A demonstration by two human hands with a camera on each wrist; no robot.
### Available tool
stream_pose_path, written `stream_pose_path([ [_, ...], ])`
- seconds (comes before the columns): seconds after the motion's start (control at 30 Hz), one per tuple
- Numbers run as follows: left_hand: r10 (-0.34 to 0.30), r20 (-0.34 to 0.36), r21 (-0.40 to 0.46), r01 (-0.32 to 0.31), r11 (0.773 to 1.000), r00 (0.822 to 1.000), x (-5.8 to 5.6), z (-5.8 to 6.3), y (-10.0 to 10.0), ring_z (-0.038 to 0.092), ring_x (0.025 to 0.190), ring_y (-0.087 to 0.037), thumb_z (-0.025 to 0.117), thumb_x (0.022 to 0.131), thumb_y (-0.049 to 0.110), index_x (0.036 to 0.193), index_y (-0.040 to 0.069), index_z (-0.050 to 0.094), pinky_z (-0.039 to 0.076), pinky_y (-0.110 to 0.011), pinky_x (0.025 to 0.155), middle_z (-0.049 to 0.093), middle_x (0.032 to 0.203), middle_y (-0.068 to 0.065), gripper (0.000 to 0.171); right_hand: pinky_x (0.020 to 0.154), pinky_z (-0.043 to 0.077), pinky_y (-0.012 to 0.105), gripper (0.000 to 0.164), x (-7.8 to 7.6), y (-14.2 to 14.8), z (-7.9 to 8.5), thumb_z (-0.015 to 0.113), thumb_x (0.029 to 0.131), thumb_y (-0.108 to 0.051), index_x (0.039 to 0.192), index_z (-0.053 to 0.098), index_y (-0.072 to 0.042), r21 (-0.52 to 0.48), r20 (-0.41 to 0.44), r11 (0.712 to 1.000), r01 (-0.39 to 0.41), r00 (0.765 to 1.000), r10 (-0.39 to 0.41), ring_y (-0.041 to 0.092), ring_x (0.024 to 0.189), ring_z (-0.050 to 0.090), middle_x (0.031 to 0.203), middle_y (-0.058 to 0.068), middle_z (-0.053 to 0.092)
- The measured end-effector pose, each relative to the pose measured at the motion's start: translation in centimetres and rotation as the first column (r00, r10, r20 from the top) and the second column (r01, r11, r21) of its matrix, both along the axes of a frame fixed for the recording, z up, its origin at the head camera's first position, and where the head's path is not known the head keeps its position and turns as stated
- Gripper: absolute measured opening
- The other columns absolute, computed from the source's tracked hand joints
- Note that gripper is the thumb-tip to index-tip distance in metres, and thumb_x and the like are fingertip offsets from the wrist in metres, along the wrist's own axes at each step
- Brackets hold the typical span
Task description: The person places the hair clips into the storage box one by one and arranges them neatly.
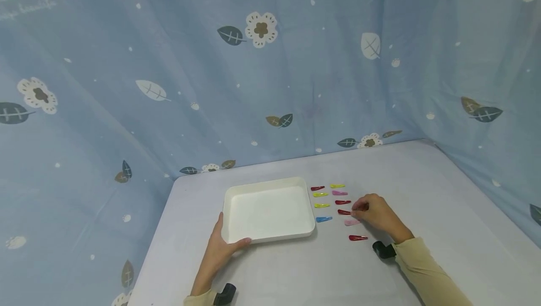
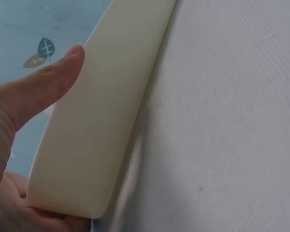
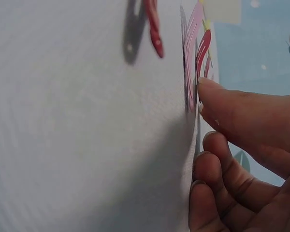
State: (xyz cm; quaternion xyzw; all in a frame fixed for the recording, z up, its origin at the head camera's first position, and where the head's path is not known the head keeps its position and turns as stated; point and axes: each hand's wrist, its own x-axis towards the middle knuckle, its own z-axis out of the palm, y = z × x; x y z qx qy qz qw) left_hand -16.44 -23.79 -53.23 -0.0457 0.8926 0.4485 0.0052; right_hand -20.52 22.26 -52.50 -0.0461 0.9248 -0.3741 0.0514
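A white rectangular tray (image 1: 268, 212) lies on the table, its inside bare. At its near left corner my left hand (image 1: 217, 252) holds it, thumb along the front wall and fingers at the left side. To the tray's right, my right hand (image 1: 379, 213) pinches the end of a dark red snap hair clip (image 1: 343, 212) between thumb and fingertip, low over the table. Just nearer lies a pink clip (image 1: 351, 222), partly covered by the hand in the head view. Closest to the person is another red clip (image 1: 358, 238).
Two loose columns of hair clips lie beside the tray. The left column includes a blue clip (image 1: 324, 219) and a yellow clip (image 1: 321, 205); the other has a pink clip (image 1: 339, 193) near its far end. A blue patterned curtain (image 1: 270, 85) hangs behind the table.
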Motion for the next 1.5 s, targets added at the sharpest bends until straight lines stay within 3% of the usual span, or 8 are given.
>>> stream_pose_path([
  [0.2, 0.000, -0.001, -0.005, 0.000, 1.000, 1.000, -0.11, -0.07, 0.12, 0.025, 0.154, -0.053, 0.094, 0.071, 0.047, 0.165, 0.001, 0.009, 0.027, -0.070, 0.122, 0.018, 0.171, -0.028, 0.135, 0.072, 0.050, 0.027, 0.010, -0.16, -0.25, 0.16, 0.080, 0.088, -0.009, 0.095, 0.078, -0.003, 0.011, -0.011, 1.000, -0.001, 1.000, 0.001, 0.020, 0.082, 0.057, 0.089, 0.007, 0.068],
  [0.6, -0.011, -0.036, 0.007, 0.011, 1.000, 0.999, -0.38, -0.52, 0.14, 0.033, 0.151, -0.053, 0.095, 0.069, 0.045, 0.166, 0.003, 0.011, 0.032, -0.072, 0.119, 0.023, 0.169, -0.027, 0.135, 0.070, 0.049, 0.027, 0.004, -0.05, -0.29, 0.01, 0.079, 0.088, -0.007, 0.090, 0.076, -0.004, 0.041, 0.014, 0.999, -0.003, 1.000, 0.003, 0.019, 0.080, 0.055, 0.085, 0.006, 0.065],
  [1.1, -0.018, -0.047, 0.024, 0.019, 1.000, 0.999, -0.19, -0.52, 0.20, 0.031, 0.152, -0.052, 0.095, 0.069, 0.043, 0.166, 0.006, 0.011, 0.030, -0.072, 0.119, 0.023, 0.170, -0.026, 0.133, 0.066, 0.045, 0.027, 0.005, 0.28, -0.67, -0.08, 0.071, 0.093, -0.002, 0.090, 0.067, -0.002, 0.044, 0.029, 0.999, -0.028, 0.999, 0.027, 0.019, 0.078, 0.052, 0.083, 0.006, 0.058],
  [1.5, -0.031, -0.028, 0.010, 0.031, 0.999, 0.999, -0.06, -0.32, 0.27, 0.028, 0.154, -0.052, 0.094, 0.072, 0.042, 0.166, 0.004, 0.008, 0.027, -0.072, 0.121, 0.018, 0.171, -0.025, 0.133, 0.071, 0.051, 0.031, 0.004, 0.03, 0.07, 0.66, 0.069, 0.095, -0.005, 0.093, 0.070, -0.002, 0.019, 0.087, 1.000, -0.013, 0.996, 0.012, 0.020, 0.081, 0.056, 0.087, 0.006, 0.064],
])
